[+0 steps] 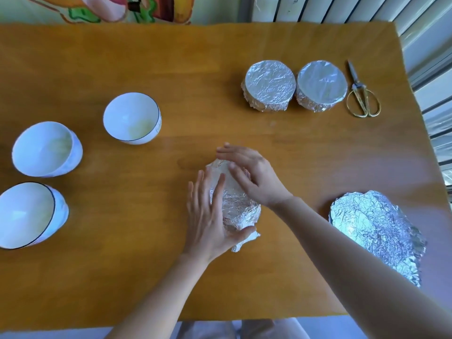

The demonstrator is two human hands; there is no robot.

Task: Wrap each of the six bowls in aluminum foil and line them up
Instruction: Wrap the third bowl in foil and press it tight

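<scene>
Together the left hand (210, 216) and right hand (249, 173) press straight fingers onto the foil-covered bowl (241, 211)

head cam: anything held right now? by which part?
No firm grip shows. Straight fingers press the foil-wrapped bowl from two sides: the left hand lies flat against its left side, the right hand flat over its top and far edge.

White bowls (132, 118) with thin black rims, silver crinkled foil (374, 226), gold-handled scissors (362, 94), orange-brown wooden table (171, 69).
</scene>
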